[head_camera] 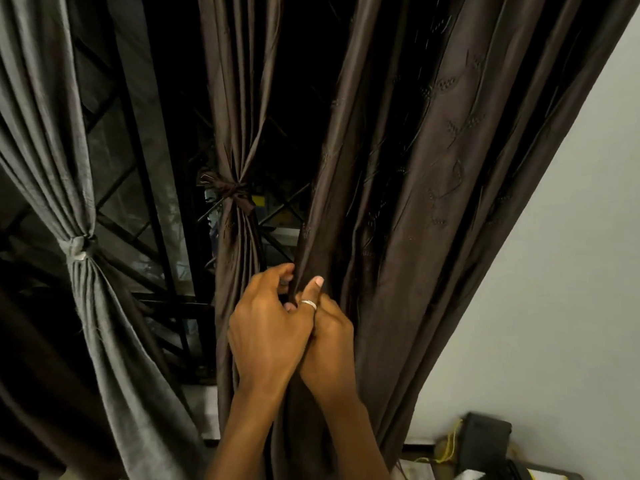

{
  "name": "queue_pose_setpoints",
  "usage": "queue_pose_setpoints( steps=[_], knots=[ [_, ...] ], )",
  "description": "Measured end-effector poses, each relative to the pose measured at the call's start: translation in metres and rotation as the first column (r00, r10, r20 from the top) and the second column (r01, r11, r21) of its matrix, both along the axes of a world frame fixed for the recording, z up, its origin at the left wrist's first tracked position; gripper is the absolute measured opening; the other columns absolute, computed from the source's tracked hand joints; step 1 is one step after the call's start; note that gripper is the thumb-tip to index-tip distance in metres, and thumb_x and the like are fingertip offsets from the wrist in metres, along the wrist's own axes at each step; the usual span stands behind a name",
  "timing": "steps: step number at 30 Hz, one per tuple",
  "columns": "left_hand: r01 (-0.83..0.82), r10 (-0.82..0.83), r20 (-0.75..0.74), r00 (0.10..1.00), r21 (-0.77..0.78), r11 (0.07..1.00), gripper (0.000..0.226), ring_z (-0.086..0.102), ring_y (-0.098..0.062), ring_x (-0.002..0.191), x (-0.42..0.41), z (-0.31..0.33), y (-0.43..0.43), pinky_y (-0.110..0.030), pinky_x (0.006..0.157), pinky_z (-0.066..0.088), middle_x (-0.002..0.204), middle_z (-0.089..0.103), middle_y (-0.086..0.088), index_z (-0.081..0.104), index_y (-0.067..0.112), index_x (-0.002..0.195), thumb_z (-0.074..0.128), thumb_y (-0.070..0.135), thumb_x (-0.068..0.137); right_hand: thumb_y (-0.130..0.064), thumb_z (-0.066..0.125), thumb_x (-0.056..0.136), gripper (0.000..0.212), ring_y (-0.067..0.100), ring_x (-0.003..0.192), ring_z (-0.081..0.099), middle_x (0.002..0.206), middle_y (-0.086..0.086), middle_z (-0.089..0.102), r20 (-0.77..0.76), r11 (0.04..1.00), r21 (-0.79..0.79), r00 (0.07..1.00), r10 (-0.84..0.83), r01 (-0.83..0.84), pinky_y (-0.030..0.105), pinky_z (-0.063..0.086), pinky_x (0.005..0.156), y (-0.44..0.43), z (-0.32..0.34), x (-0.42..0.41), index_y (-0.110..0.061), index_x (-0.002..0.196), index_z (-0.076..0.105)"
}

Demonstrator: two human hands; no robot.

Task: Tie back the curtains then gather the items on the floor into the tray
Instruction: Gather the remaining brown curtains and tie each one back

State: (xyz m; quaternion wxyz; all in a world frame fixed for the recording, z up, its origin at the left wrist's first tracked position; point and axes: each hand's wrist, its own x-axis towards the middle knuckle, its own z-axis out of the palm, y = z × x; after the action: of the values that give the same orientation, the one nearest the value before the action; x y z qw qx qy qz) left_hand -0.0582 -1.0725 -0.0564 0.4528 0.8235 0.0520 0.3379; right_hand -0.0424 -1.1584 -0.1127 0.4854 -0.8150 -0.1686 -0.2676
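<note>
In the lower middle of the frame we have both hands pressed together on the dark brown curtain (415,168) that hangs loose down the right half of the picture. Our left hand (266,327) is curled closed, its fingertips pinching the curtain's left edge just above the knuckles. Our right hand (327,344) touches it on the right, closed around a gathered fold of the same cloth, its thumb pointing up along the fabric; a silver ring (309,304) sits on that thumb. The cloth runs down between our two forearms to the bottom of the frame.

Just left of center, a second brown curtain (235,109) is already cinched at its middle by a knotted brown tie (232,190). At the far left a grey curtain (45,133) is likewise gathered, bound by a pale grey tie (79,248). Between them we see a dark window grille (138,188) with crossing bars.

A pale wall (554,271) fills the right side. In the lower right corner stands a black box (485,441) with a yellow cord (448,448) beside it. The tray and the floor items are out of view.
</note>
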Motion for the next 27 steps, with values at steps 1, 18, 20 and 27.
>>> queue_pose_setpoints(
  steps=[1,18,20,27],
  knots=[
    [0.005,-0.005,0.009,1.0,0.013,1.0,0.043,0.067,-0.006,0.089,0.001,-0.001,0.002,-0.031,0.074,0.059,0.11,0.069,0.011,0.068,0.027,0.121,0.068,0.054,0.088,-0.008,0.063,0.095,0.021,0.019,0.099,0.068,0.105,-0.003,0.07,0.003,0.999,0.041,1.0,0.017,-0.017,0.045,0.057,0.083,0.002,0.001,-0.001,-0.013,0.113,0.072],
    [0.154,-0.141,0.12,0.983,-0.101,0.983,0.024,0.061,-0.009,0.059,0.011,-0.007,0.017,-0.023,0.051,0.051,0.088,0.071,0.01,0.077,0.018,0.113,0.066,0.031,0.096,-0.036,0.076,0.09,0.054,0.022,0.12,0.056,0.132,0.003,0.054,-0.019,0.701,0.186,0.716,-0.698,0.689,0.045,0.051,0.104,-0.108,0.07,0.006,-0.017,0.136,0.054],
    [0.157,-0.145,0.114,0.983,-0.111,0.981,0.024,0.061,-0.007,0.059,0.013,-0.007,0.019,-0.02,0.053,0.051,0.09,0.071,0.01,0.077,0.019,0.114,0.066,0.032,0.096,-0.037,0.076,0.089,0.06,0.02,0.122,0.056,0.135,0.003,0.054,-0.083,0.719,0.159,0.735,-0.673,0.677,0.04,0.05,0.106,-0.115,0.074,0.013,-0.016,0.139,0.052],
    [0.169,-0.152,0.125,0.98,-0.145,0.975,0.027,0.065,-0.007,0.068,0.016,-0.006,0.029,-0.029,0.062,0.056,0.091,0.07,0.012,0.076,0.018,0.116,0.066,0.033,0.096,-0.03,0.074,0.092,0.028,0.014,0.1,0.063,0.11,0.001,0.067,-0.063,0.751,0.076,0.755,-0.653,0.656,0.015,0.045,0.086,-0.117,0.061,0.017,-0.015,0.114,0.068]
  ],
)
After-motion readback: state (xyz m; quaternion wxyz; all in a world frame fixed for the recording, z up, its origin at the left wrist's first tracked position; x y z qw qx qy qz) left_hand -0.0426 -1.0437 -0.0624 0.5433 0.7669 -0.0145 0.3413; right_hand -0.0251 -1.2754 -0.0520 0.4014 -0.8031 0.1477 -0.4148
